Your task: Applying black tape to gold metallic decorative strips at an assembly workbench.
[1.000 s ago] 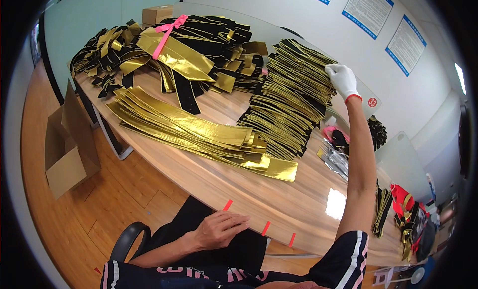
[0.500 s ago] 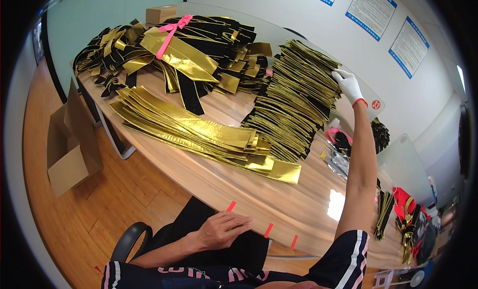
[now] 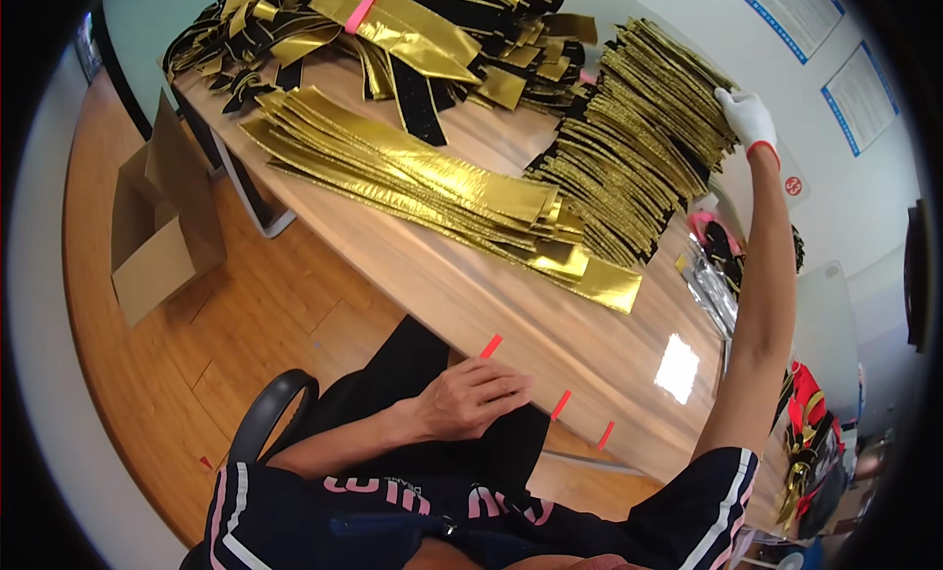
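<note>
While the gloved right hand point(image 3: 748, 118) pinches the top of the black-gold strip stack point(image 3: 638, 147) at upper right, peel one strip cleanly; bare left hand point(image 3: 471, 398), fingers loosely curled and empty, rests at the table edge point(image 3: 432, 285).

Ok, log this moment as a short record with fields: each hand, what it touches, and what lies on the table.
right hand: white-gloved right hand, arm stretched out, resting on the far end of the glittery black-and-gold strip stack
left hand: bare left hand, at the near edge of the wooden table, holding nothing visible
table, middle: fan of shiny gold strips
table, far end: loose pile of black and gold pieces
table edge: three red tape tabs
floor: open cardboard box
</note>
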A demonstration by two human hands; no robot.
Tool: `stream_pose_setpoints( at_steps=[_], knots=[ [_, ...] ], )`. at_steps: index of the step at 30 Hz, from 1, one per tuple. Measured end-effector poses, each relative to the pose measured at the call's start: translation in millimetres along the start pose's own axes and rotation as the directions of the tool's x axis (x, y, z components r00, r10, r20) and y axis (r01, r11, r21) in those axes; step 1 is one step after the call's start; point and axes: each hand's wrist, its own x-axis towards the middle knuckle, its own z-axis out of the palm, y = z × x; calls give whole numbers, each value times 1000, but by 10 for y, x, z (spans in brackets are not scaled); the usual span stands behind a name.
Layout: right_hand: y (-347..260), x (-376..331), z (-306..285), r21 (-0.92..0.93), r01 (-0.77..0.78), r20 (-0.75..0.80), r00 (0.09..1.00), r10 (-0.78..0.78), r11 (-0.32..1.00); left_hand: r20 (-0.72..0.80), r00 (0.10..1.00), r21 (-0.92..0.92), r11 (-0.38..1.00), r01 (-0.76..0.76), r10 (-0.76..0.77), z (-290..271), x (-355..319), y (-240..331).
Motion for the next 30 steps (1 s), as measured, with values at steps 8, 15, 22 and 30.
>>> stream_pose_setpoints(
  at_steps=[8,15,22,30],
  knots=[
    [-1080,-1217,-185,344,555,-245,832,-498,757,-17,1000,-30,1000,-2,2,5,-11,-9],
    [-1886,-2531,289,448,678,111,604,-789,582,-38,999,-14,999,-32,32,-30,-23,41],
    [-1815,-2751,663,423,630,181,645,-742,651,-50,998,9,1000,-30,30,-46,-71,57],
    [-1691,-2834,519,281,762,-265,645,-716,583,-156,988,48,999,1,6,-168,0,17]
  ],
)
